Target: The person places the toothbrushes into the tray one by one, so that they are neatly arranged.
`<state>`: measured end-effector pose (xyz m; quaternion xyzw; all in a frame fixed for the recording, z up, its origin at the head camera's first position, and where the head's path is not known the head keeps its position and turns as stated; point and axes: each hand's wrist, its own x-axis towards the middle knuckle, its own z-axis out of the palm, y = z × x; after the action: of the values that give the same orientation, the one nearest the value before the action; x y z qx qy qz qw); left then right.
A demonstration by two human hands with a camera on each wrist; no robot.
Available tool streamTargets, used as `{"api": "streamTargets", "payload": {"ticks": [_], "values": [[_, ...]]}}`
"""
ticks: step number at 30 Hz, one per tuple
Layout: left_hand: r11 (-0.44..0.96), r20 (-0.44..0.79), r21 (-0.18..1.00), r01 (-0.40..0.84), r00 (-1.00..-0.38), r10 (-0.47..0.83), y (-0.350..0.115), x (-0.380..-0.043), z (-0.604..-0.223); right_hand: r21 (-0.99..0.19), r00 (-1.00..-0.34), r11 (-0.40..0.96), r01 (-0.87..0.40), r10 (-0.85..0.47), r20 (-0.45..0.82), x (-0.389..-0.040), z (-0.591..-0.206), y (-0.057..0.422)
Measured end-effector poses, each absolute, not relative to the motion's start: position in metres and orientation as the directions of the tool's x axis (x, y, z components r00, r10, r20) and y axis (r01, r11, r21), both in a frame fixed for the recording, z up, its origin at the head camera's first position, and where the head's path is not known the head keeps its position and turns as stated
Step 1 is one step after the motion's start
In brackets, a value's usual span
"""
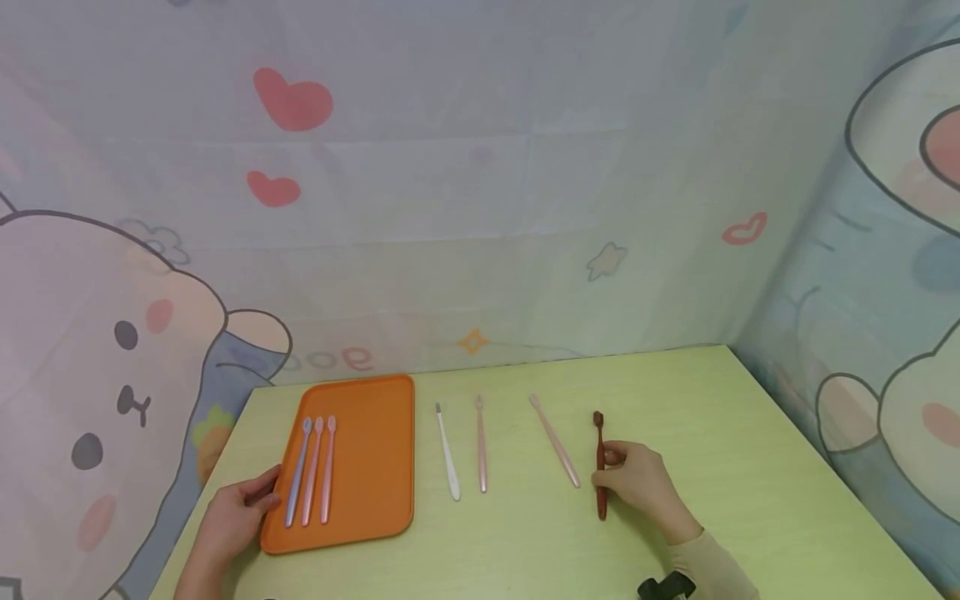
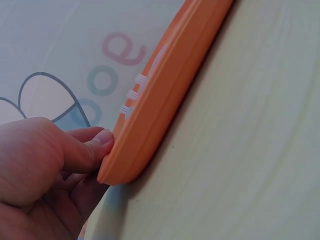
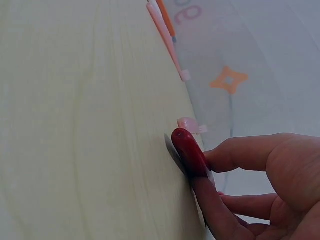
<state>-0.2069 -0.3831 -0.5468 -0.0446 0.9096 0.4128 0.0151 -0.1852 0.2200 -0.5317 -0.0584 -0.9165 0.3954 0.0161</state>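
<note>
My left hand (image 1: 234, 515) grips the left edge of an orange tray (image 1: 375, 467), thumb at the rim in the left wrist view. In the tray lie three toothbrushes side by side: a bluish-purple one (image 1: 297, 477) and two pink ones, one in the middle (image 1: 312, 475) and one at the right (image 1: 327, 475). At the right of the table, my right hand (image 1: 643, 482) pinches a dark red toothbrush (image 1: 601, 467) by its handle, between thumb and fingers. Its bristle head points to the back. The right wrist view shows the rounded handle end (image 3: 187, 145) close over the tabletop.
Between tray and right hand lie a white toothbrush (image 1: 448, 454), a pink toothbrush (image 1: 482, 450) and a slanted pink toothbrush (image 1: 556, 443). The pale yellow-green table (image 1: 510, 550) ends at a printed cloth backdrop (image 1: 450, 208) behind it and at the right.
</note>
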Motion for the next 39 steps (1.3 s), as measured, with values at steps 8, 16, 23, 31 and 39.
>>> {"api": "streamTargets", "payload": {"ticks": [8,16,23,31,39], "values": [[0.647,-0.071,0.756,-0.1,-0.995,-0.071,-0.383,-0.208,-0.547,-0.738,-0.993,0.666,0.103,0.116,-0.034,-0.188,-0.533,0.223],[0.655,-0.075,0.748,-0.104,-0.995,-0.072,-0.384,-0.209,-0.546,-0.805,-0.991,0.578,0.129,0.106,-0.083,-0.188,-0.528,0.225],[0.647,-0.077,0.755,-0.106,-0.994,-0.073,-0.384,-0.208,-0.546,-0.856,-0.989,0.497,0.142,0.102,-0.105,-0.188,-0.525,0.225],[0.634,-0.079,0.765,-0.113,-0.994,-0.082,-0.382,-0.207,-0.545,-0.918,-0.992,0.377,0.123,0.063,-0.107,-0.192,-0.523,0.216],[0.639,-0.079,0.761,-0.115,-0.993,-0.085,-0.382,-0.207,-0.545,-0.964,-0.995,0.246,0.103,0.015,-0.103,-0.201,-0.522,0.194]]}}
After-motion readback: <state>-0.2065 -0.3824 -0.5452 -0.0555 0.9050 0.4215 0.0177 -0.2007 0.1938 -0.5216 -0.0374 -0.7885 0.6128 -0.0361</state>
